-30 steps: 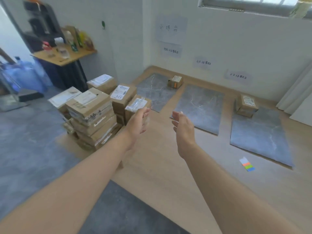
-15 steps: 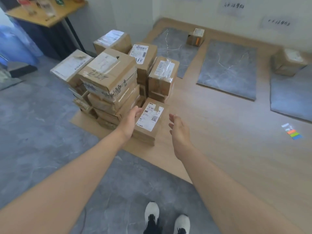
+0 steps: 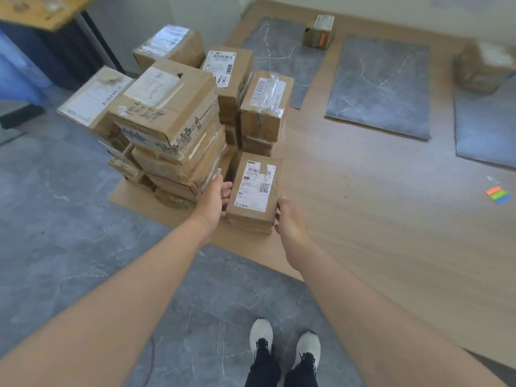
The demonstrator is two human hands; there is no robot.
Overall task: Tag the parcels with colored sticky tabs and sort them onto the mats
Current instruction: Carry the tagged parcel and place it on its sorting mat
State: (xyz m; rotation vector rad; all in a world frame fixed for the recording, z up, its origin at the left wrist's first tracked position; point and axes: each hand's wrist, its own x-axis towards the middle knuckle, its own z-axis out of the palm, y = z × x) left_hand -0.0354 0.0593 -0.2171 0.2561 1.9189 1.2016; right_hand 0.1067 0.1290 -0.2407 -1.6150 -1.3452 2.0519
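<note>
A small cardboard parcel [image 3: 255, 188] with a white shipping label lies on the wooden floor panel [image 3: 363, 213], in front of a tall stack of parcels [image 3: 167, 115]. My left hand [image 3: 215, 196] reaches its left side with fingers extended. At its near right corner my right hand [image 3: 290, 219] touches the box, thumb at the top edge. Three grey mats lie beyond: left [image 3: 279, 54], middle [image 3: 379, 82], right [image 3: 485, 129]. One small parcel [image 3: 319, 30] sits at the left mat's far corner and another [image 3: 483, 65] at the right mat's far edge. Coloured sticky tabs [image 3: 499, 194] lie on the floor to the right.
Grey stone-pattern flooring [image 3: 69, 233] lies around the wooden panel. My shoes [image 3: 284, 339] stand on it just short of the panel's near edge. A wooden desk [image 3: 42, 9] with dark legs and a blue water bottle [image 3: 16, 76] are at the far left.
The view has tilted down and closer to the stack. Both hands have dropped from mid-air to either side of the small labelled parcel and now reach it.
</note>
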